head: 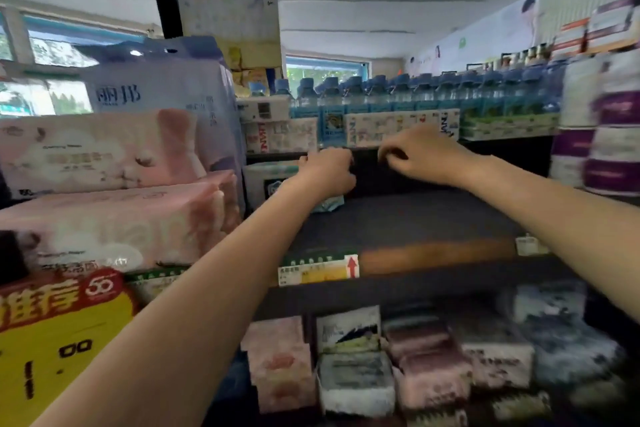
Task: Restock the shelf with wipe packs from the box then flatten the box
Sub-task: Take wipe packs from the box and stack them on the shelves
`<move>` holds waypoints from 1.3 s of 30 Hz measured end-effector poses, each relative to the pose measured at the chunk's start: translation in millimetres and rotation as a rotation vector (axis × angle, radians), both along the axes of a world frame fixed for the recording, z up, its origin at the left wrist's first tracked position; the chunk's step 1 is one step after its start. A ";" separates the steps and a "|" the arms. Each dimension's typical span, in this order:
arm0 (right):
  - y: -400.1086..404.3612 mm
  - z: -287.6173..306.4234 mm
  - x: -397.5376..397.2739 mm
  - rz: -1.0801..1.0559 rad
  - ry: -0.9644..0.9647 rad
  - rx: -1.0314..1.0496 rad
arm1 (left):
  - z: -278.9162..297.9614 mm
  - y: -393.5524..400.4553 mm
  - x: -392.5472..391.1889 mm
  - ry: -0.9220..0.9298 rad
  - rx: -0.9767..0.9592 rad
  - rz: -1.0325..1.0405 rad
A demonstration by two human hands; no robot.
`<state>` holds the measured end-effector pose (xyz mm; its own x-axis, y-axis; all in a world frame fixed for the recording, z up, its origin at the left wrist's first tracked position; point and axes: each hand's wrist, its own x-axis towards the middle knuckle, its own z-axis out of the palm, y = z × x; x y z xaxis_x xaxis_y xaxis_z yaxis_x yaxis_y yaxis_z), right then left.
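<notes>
Left hand (327, 168): fingers curled over the top of a pale blue-white wipe pack (273, 180) standing far left on the dark shelf (415, 218). Right hand (420, 158): fingers bent, loosely together, holding nothing visible, just right of the left hand. Pink tissue packs (114, 215) stacked near left. Box not in view.

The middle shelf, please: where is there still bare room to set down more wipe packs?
The dark shelf board is bare from the wipe pack at the left hand across to the purple-banded packs. Left of that, the pink packs crowd it; the lower shelf is full.
</notes>
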<state>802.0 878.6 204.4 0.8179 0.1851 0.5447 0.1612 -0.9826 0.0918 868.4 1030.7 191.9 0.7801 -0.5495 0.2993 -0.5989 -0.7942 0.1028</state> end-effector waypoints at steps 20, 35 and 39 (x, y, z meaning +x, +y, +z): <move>-122.3 -276.7 -707.2 -1.358 0.571 0.733 | -309.0 -255.9 -574.6 0.260 0.532 -1.425; -53.0 -483.4 -982.6 -1.737 0.749 1.054 | -465.4 -261.3 -864.2 0.452 0.983 -1.528; -58.5 -493.2 -1009.0 -1.841 0.639 1.041 | -465.8 -270.2 -893.2 0.652 0.896 -1.444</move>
<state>-206.9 820.1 -288.7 -0.2484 -0.8705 -0.4249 -0.9464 0.3116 -0.0852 -24.8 760.5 -273.9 -0.5416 -0.6292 -0.5575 -0.8329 0.3120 0.4570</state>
